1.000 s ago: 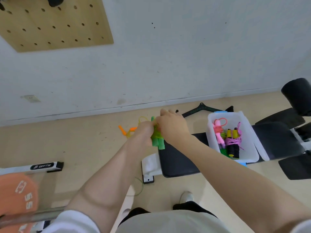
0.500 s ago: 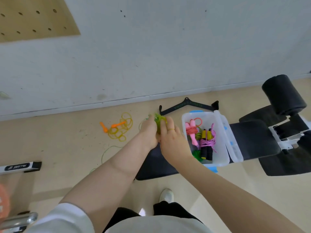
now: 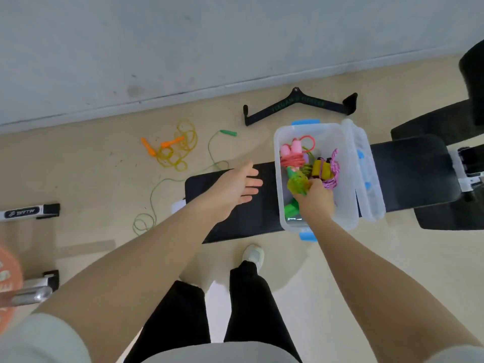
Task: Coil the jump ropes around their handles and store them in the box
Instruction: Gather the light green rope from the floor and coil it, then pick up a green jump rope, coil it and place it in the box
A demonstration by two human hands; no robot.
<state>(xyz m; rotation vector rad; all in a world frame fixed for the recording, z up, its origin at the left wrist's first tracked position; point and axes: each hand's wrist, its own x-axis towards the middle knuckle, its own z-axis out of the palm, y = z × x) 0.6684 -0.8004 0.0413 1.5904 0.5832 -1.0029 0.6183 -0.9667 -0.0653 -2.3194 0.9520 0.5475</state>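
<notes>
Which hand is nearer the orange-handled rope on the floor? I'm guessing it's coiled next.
Left. The open left hand hovers over the bench, right of the orange-handled rope; the right hand is in the box.

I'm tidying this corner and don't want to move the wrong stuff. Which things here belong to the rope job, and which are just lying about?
Job:
green coiled rope in the right hand
clear box
orange-handled rope
loose green rope

Lying about:
black cable bar
bench
barbell

Box (image 3: 348, 205) crowded with coiled ropes (image 3: 311, 166); bench (image 3: 262, 218) left bare.
</notes>
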